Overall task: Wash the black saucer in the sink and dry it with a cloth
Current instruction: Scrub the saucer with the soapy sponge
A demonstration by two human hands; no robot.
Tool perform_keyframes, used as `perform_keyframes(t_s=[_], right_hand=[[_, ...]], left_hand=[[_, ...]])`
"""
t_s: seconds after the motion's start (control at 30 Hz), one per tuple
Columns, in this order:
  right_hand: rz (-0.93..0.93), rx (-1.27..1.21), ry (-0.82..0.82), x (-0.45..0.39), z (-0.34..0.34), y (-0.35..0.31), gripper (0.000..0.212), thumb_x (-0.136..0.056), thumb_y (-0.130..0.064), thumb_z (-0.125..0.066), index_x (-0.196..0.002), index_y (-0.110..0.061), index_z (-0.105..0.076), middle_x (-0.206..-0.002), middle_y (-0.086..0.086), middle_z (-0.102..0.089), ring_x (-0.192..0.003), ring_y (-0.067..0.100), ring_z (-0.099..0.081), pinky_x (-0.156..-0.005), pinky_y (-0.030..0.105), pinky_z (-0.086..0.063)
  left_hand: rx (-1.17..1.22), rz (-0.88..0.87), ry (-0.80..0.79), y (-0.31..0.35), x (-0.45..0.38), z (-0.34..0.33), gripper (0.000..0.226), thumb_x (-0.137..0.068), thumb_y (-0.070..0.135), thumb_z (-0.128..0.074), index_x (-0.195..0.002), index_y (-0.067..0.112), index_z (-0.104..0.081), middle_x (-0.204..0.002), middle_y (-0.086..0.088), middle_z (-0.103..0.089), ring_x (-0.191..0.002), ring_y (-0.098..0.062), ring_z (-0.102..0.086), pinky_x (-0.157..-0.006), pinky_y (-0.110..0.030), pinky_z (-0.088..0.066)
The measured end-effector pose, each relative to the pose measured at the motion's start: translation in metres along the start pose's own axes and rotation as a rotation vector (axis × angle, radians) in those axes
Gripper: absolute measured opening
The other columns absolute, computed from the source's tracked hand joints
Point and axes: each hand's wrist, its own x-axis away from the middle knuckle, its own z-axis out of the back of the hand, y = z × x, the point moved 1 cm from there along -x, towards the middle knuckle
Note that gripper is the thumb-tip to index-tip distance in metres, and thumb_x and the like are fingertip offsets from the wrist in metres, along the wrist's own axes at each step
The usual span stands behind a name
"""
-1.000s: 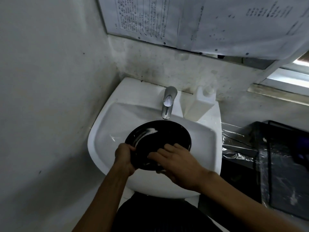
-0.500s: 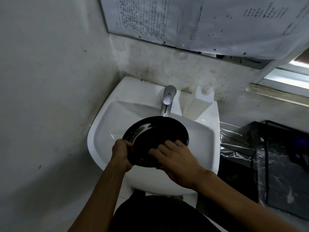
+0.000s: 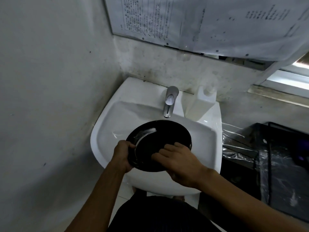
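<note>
The round black saucer (image 3: 160, 139) fills the middle of the white sink bowl (image 3: 117, 124), leaving open room at the left, while the shiny metal tap (image 3: 169, 102) and white soap bottle (image 3: 200, 104) block the back.

A black saucer (image 3: 160, 136) is held tilted over a white sink (image 3: 205, 139); the left hand (image 3: 122, 154) grips its left rim, fingers curled round the edge; the right hand (image 3: 179, 162) lies on its near right part, fingers laid across the inner face; a pale smear shows on its upper left; a metal tap (image 3: 169, 101) stands behind it; a white bottle (image 3: 200, 106) sits just beside the tap.
</note>
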Motion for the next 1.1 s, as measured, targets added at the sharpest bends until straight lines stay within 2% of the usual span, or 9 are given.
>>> perform_keyframes(t_s=[0.1,0.17,0.23,0.4,0.5,0.67,0.83,0.93,1.1], right_hand=[[-0.231,0.06,0.08,-0.011,-0.007,-0.013,0.05,-0.052,-0.009,-0.073,-0.1,-0.018,-0.063,-0.076,-0.001,-0.061,-0.071,0.025,-0.056,-0.058,0.033,-0.042],[-0.295,0.087,0.08,-0.021,-0.011,-0.028,0.05,-0.046,-0.008,-0.075,-0.094,-0.016,-0.065,-0.069,0.002,-0.061,-0.064,0.026,-0.055,-0.055,0.033,-0.041],[-0.285,0.055,0.067,-0.026,-0.013,-0.035,0.052,-0.042,-0.007,-0.077,-0.092,-0.016,-0.063,-0.067,0.001,-0.06,-0.062,0.026,-0.056,-0.053,0.032,-0.041],[-0.005,-0.098,0.006,-0.009,-0.004,-0.005,0.056,-0.053,0.0,-0.068,-0.099,-0.022,-0.044,-0.074,-0.004,-0.06,-0.071,0.022,-0.055,-0.059,0.029,-0.037],[-0.016,-0.047,-0.026,-0.004,-0.003,0.004,0.058,-0.051,0.001,-0.065,-0.098,-0.022,-0.042,-0.074,-0.005,-0.06,-0.072,0.022,-0.054,-0.06,0.03,-0.038],[-0.273,0.041,0.045,-0.016,-0.018,-0.011,0.062,-0.041,-0.004,-0.071,-0.1,-0.018,-0.06,-0.073,0.0,-0.065,-0.071,0.027,-0.06,-0.059,0.032,-0.045],[-0.214,-0.07,0.027,-0.03,-0.017,-0.029,0.058,-0.043,-0.005,-0.076,-0.097,-0.017,-0.059,-0.069,0.002,-0.063,-0.063,0.027,-0.06,-0.053,0.033,-0.047],[-0.031,-0.215,-0.001,-0.02,-0.007,-0.002,0.051,-0.051,0.003,-0.065,-0.096,-0.017,-0.05,-0.072,0.002,-0.062,-0.067,0.027,-0.057,-0.053,0.033,-0.046],[-0.09,-0.192,-0.031,-0.005,-0.011,0.003,0.04,-0.056,0.002,-0.067,-0.088,-0.018,-0.053,-0.079,0.0,-0.06,-0.075,0.024,-0.055,-0.059,0.032,-0.045]], left_hand=[[0.187,-0.035,0.006,-0.019,0.0,-0.012,0.042,-0.078,-0.005,-0.034,-0.109,-0.005,-0.062,-0.1,-0.024,-0.066,-0.086,-0.041,-0.063,-0.066,-0.043,-0.055],[0.238,-0.005,0.005,-0.027,0.003,-0.017,0.048,-0.078,-0.005,-0.033,-0.118,-0.005,-0.06,-0.111,-0.026,-0.065,-0.093,-0.042,-0.063,-0.061,-0.042,-0.058],[0.194,0.03,-0.02,-0.024,0.007,-0.015,0.048,-0.08,0.0,-0.034,-0.121,-0.005,-0.058,-0.108,-0.024,-0.066,-0.089,-0.039,-0.064,-0.055,-0.038,-0.058],[-0.018,0.03,-0.042,0.009,0.008,0.005,0.032,-0.083,0.006,-0.038,-0.1,-0.001,-0.065,-0.064,-0.015,-0.07,-0.058,-0.031,-0.067,-0.051,-0.029,-0.055],[-0.053,0.027,0.055,0.005,-0.008,0.013,0.041,-0.077,0.002,-0.045,-0.114,-0.007,-0.062,-0.081,-0.018,-0.069,-0.074,-0.035,-0.064,-0.059,-0.034,-0.053],[0.207,-0.063,0.166,-0.023,-0.007,-0.005,0.049,-0.074,-0.009,-0.04,-0.12,-0.006,-0.06,-0.112,-0.027,-0.063,-0.095,-0.044,-0.063,-0.084,-0.054,-0.055],[0.28,-0.028,0.106,-0.019,0.004,-0.013,0.054,-0.073,-0.004,-0.038,-0.123,-0.003,-0.059,-0.11,-0.027,-0.066,-0.093,-0.042,-0.065,-0.072,-0.045,-0.058],[0.121,0.016,-0.053,0.003,0.006,0.001,0.042,-0.076,0.002,-0.038,-0.108,0.001,-0.064,-0.081,-0.02,-0.073,-0.069,-0.034,-0.071,-0.06,-0.035,-0.059],[-0.015,-0.073,0.111,0.006,-0.012,0.009,0.027,-0.079,-0.006,-0.046,-0.1,-0.004,-0.063,-0.088,-0.02,-0.067,-0.079,-0.035,-0.063,-0.071,-0.036,-0.054]])
